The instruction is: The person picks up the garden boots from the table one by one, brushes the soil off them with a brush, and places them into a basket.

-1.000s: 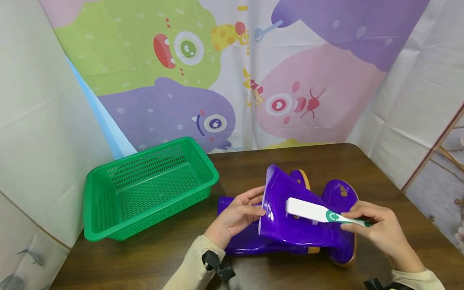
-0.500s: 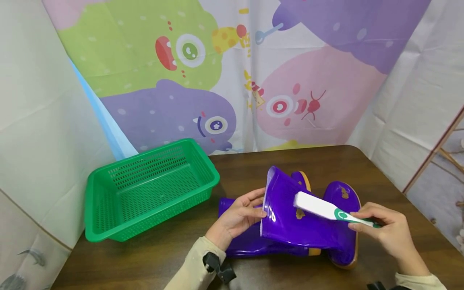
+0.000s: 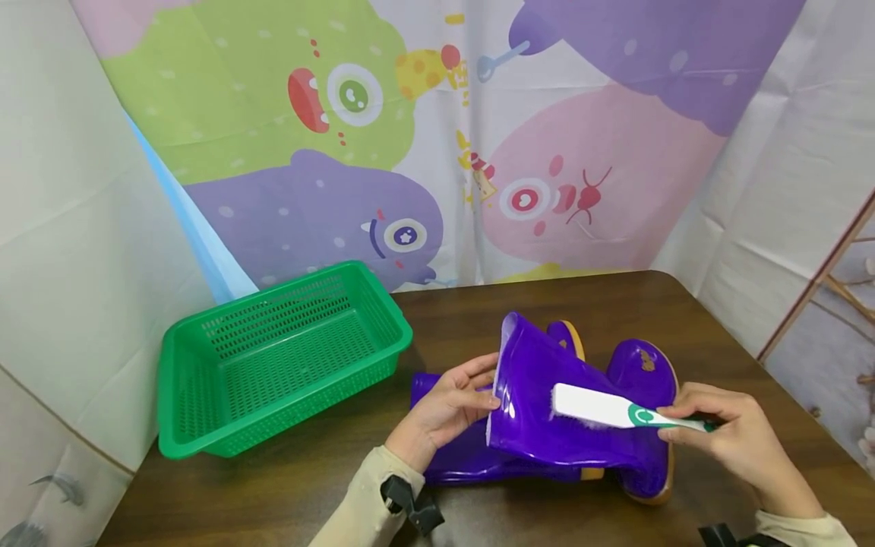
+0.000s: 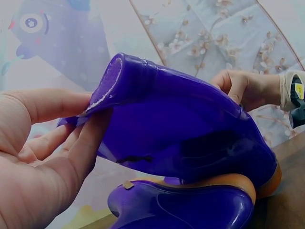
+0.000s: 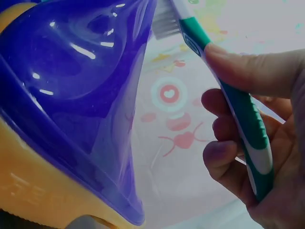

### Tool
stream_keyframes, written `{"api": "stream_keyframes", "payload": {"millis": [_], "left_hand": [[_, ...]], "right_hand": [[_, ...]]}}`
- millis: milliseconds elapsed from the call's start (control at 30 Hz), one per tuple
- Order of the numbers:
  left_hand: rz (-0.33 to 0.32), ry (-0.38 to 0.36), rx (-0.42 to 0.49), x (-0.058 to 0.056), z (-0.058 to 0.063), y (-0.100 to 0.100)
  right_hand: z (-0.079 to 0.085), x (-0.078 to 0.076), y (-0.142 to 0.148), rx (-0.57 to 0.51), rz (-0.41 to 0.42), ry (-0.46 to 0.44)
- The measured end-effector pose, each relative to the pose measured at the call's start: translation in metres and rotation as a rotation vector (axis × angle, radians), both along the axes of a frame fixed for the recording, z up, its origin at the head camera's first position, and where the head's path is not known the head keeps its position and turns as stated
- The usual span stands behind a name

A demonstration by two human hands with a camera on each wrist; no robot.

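Observation:
A shiny purple rain boot [image 3: 540, 349] lies on its side, its shaft raised and its open top towards the left. My left hand [image 3: 444, 406] pinches the boot's rim, thumb on one face and fingers on the other, as the left wrist view shows. A white and green scrubbing brush [image 3: 595, 406] lies along the shaft, bristles against the purple surface. My right hand [image 3: 728, 441] grips its handle, fingers curled round the green part [image 5: 248, 119] in the right wrist view. The second purple boot [image 3: 492, 456], with a tan sole, lies beneath the first and is partly hidden.
On the left of the brown wooden table [image 3: 465, 315] stands a green perforated plastic basket [image 3: 301, 410]. A cartoon-printed curtain [image 3: 465, 251] hangs right behind the table's back edge, and pale cloth walls [image 3: 772, 228] flank both sides.
The brush moved up and right along the boot shaft, then back down and slightly left, with my right hand following. My left hand keeps its place on the rim.

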State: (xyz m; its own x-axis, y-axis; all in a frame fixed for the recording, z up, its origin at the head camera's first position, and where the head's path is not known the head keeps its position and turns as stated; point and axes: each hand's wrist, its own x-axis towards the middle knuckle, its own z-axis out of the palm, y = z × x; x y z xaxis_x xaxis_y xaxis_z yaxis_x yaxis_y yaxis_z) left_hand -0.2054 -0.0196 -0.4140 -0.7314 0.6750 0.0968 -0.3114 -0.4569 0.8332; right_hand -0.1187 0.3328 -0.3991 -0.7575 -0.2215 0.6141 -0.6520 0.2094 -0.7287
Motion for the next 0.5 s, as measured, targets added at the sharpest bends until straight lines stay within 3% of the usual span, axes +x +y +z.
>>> {"api": "stream_keyframes", "payload": {"millis": [233,500], "left_hand": [[0.001,0.016,0.002,0.0000,-0.0006,0.0000],[-0.001,0.003,-0.007,0.0003,-0.0007,-0.0002]], "right_hand": [[0.0021,0.0017,-0.0043,0.177,-0.209,0.094],[-0.0028,-0.0003,-0.0024,0.176,-0.295,0.136]]}}
